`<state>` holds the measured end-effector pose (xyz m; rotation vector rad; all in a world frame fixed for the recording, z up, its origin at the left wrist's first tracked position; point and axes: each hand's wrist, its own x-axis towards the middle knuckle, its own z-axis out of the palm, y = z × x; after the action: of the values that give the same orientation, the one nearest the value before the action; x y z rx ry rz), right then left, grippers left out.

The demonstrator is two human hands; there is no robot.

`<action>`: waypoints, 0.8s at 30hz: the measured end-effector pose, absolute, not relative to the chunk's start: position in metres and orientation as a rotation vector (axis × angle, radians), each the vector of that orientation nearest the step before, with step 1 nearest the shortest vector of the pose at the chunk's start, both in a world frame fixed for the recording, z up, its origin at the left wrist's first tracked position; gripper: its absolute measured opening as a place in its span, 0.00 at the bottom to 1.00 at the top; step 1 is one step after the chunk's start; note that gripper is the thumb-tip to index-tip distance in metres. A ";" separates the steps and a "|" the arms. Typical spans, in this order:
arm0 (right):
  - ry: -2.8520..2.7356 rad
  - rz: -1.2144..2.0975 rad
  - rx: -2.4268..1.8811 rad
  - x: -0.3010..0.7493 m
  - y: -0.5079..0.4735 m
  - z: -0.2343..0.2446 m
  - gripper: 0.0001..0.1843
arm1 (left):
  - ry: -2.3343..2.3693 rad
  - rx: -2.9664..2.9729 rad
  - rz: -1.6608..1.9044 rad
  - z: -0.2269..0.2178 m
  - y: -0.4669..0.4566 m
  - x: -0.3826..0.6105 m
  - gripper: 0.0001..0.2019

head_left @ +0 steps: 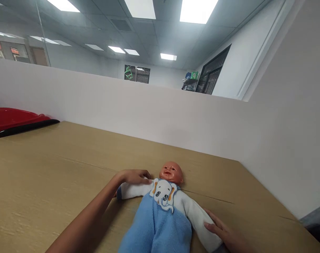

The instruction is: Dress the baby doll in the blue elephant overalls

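Note:
A baby doll (163, 207) lies on its back on the wooden table (57, 175), its head pointing away from me. It wears a blue and white fleece suit with an elephant on the chest. My left hand (133, 176) rests flat on the doll's white sleeve at the left, fingers pointing towards its head. At the lower right my right hand (224, 232) lies on the other white sleeve, fingers spread. Neither hand grips anything. The doll's legs run out of view at the bottom edge.
A white partition wall (149, 112) runs along the table's far edge and turns along its right side. A red and black object (14, 121) sits at the table's far left. Ceiling lights and a dark doorway show beyond.

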<state>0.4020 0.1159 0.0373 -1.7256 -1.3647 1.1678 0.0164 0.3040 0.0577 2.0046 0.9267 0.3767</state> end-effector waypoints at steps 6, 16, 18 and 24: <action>-1.430 1.223 -1.615 0.380 0.108 0.011 0.55 | 0.857 1.953 0.204 0.068 0.294 0.012 0.31; -1.459 0.991 -1.686 0.370 0.078 -0.021 0.55 | 1.078 1.852 0.251 0.068 0.224 -0.030 0.35; -1.417 0.996 -1.699 0.363 0.072 -0.015 0.54 | 1.055 1.768 0.352 0.067 0.201 -0.026 0.34; -1.206 1.197 -1.484 0.308 0.053 0.007 0.59 | 0.954 1.457 0.634 0.052 0.145 0.005 0.42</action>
<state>0.3080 0.0529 0.0067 -1.4842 -1.2064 1.1974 0.0047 0.1451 0.0522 1.4571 0.9540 0.6341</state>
